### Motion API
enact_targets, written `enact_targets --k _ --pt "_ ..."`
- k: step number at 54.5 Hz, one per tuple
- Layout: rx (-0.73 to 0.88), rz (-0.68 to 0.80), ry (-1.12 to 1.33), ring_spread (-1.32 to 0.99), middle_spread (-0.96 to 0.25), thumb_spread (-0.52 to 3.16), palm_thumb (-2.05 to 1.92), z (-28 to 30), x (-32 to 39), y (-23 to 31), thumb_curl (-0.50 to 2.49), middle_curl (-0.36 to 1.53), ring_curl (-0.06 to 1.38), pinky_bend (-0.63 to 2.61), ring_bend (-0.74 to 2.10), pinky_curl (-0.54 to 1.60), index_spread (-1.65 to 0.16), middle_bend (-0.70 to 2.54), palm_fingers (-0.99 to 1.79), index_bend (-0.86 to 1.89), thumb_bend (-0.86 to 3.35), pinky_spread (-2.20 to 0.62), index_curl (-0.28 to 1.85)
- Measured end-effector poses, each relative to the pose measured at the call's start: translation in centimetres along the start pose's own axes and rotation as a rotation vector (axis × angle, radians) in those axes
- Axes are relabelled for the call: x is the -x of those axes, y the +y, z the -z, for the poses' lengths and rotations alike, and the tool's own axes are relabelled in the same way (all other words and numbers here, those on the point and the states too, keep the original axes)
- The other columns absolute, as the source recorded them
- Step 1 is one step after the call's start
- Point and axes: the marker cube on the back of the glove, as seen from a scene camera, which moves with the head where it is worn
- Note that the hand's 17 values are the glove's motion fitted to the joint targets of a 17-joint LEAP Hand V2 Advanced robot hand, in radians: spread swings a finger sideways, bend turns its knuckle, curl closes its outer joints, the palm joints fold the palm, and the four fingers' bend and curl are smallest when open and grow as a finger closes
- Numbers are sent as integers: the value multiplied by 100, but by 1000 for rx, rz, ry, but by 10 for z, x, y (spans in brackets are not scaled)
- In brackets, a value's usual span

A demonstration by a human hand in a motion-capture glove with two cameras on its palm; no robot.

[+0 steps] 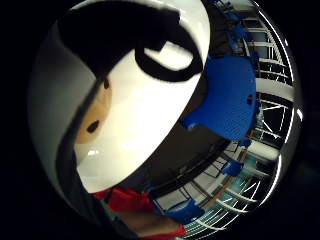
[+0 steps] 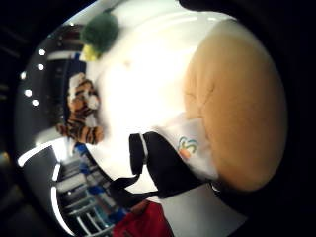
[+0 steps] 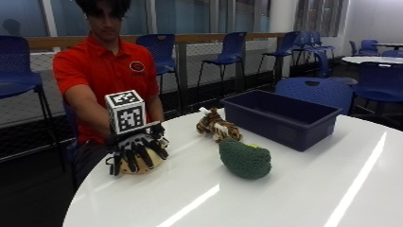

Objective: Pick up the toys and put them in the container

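as seen from outside, gloved right hand (image 3: 135,151) sits on a tan plush toy (image 3: 140,165) at the white bench (image 3: 302,189) edge, fingers (image 3: 151,153) curled over it. green plush (image 3: 245,158) and tiger toy (image 3: 217,125) lie near the dark blue container (image 3: 283,118). thumb-side palm view: tan plush fills the view close up, tiger and green plush beyond on the bench. little-finger side: bench, blue chair (image 1: 227,97).

A round white table (image 3: 302,198) takes up the foreground, glossy, with long streaks of light across its top. Close behind its far edge stands a blue chair (image 3: 315,92), its back showing just beyond the rim. Further off, a row of blue chairs (image 3: 230,49) lines a wooden-topped mesh railing (image 3: 195,45) in front of the windows. Over to the side, another white table (image 3: 374,59) with more blue seats around it.
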Motion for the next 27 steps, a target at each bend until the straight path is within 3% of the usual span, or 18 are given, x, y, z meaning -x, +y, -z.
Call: enact_targets --k 7,11,15,24,27 --pt "-22 2 3 -5 -8 104 -4 -8 -2 0 16 23 13 103 20 45 -35 13 -6 12 -4 8 25" --pt "-32 -6 2 -10 -9 110 6 -8 0 0 20 23 19 102 44 44 -37 17 15 14 1 4 24" --pt "-42 -2 -6 -15 -11 116 11 -6 2 -2 23 24 21 97 54 42 -39 19 26 19 3 -4 25" --pt "-118 30 25 -34 -25 126 40 2 11 -7 34 31 30 95 79 40 -39 36 81 15 17 -30 26" --pt "-122 45 46 -39 -28 123 48 6 16 -9 39 33 33 100 82 42 -38 37 84 16 20 -34 28"
